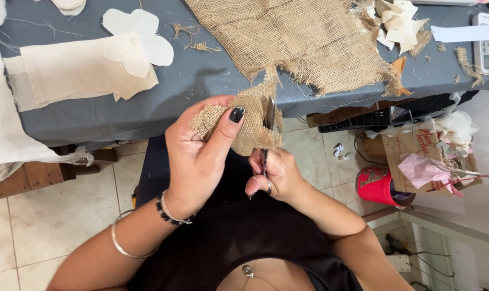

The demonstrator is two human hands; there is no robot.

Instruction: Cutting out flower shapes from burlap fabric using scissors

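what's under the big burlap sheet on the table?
The burlap sheet lies on the grey table cover; its frayed corner hangs past the edge. White paper scraps sit at its right side. Anything beneath its middle is covered.

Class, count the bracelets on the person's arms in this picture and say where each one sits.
2: a beaded bracelet at the left wrist, a silver bangle further up that forearm. None shows on the right arm.

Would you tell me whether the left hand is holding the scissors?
No, the left hand pinches the burlap piece, while the right hand grips the scissors.
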